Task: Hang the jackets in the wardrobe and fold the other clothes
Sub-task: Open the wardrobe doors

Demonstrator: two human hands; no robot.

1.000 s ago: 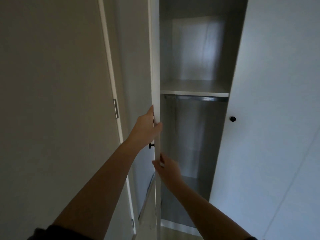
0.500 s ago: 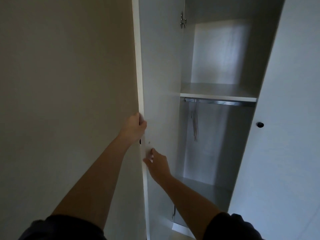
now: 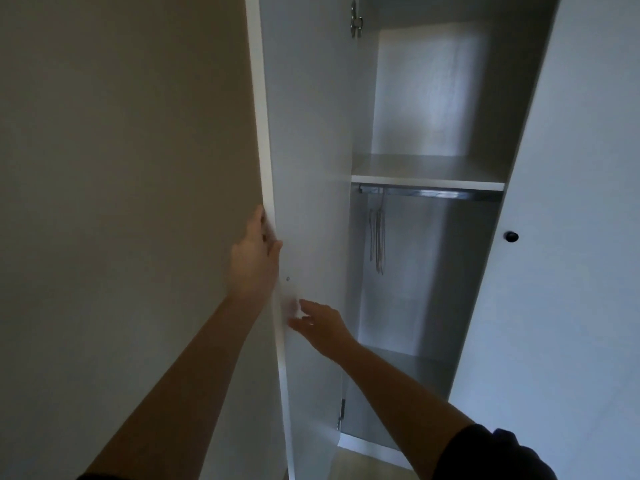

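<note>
A tall white wardrobe stands in front of me with its left door (image 3: 308, 140) swung wide open. My left hand (image 3: 254, 258) grips the outer edge of that door at mid height. My right hand (image 3: 320, 325) is just below it, fingers spread and relaxed, touching the door's inner face or hovering right at it. Inside, a shelf (image 3: 427, 171) sits above a metal hanging rail (image 3: 436, 194). Thin hangers (image 3: 378, 237) dangle at the rail's left end. No jackets or other clothes are in view.
The wardrobe's right door (image 3: 571, 237) is closed, with a small black knob (image 3: 511, 236). A plain beige wall (image 3: 121, 202) fills the left. Door hinges (image 3: 356, 20) show at top and bottom. A strip of wooden floor (image 3: 367, 465) lies below.
The left door has swung further open towards the wall, exposing the rail and hangers. My right hand has let go of the door edge and opened beside its inner face.
</note>
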